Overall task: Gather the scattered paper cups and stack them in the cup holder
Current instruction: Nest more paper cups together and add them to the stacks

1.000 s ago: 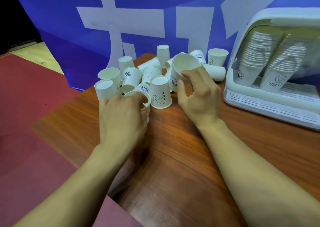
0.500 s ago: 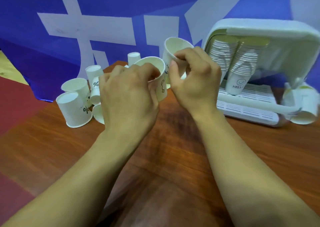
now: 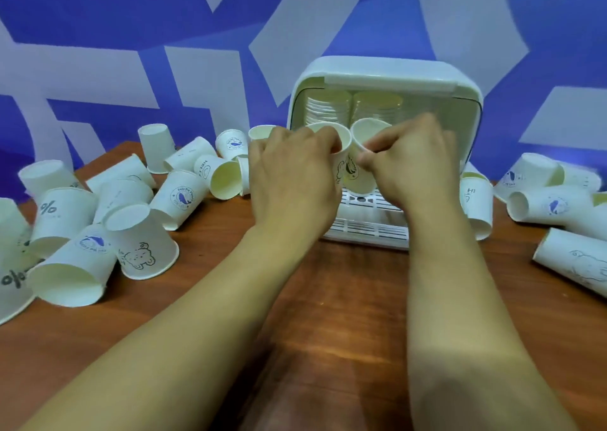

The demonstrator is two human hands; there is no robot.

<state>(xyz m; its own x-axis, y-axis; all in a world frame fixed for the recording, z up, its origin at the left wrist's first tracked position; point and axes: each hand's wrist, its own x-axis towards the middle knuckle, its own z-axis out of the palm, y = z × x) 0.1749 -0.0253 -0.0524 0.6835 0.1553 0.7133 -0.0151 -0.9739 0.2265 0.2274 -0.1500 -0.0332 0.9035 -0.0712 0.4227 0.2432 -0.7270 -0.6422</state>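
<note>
At twelve o'clock on the brown wooden counter (image 3: 328,299), just in front of the white plastic cup holder with a rounded hood (image 3: 387,72), two cups are held side by side, mouths up, walls touching. The left hand (image 3: 292,174) curls its fingers round the white paper cup with a bear drawing (image 3: 340,159). The right hand (image 3: 410,164) pinches the white paper cup with a round stamp (image 3: 359,171) between thumb and fingers.

Inside the holder, behind them, stand two nested stacks of pale cups (image 3: 328,108). The step in hand looks like bringing this pair to those stacks. The next move calls for raising each cup under the hood, lining its base over the top mouth of a stack and lowering it straight, so nothing tips.

Many loose white cups (image 3: 184,197) lie strewn from eight to ten o'clock and again at three o'clock, so much gathering is left. One cup at nine o'clock reads "%" (image 3: 59,213), and one just beside the holder at three o'clock reads "HI" (image 3: 476,207). The round blue stamps carry lettering too blurred to read surely.
</note>
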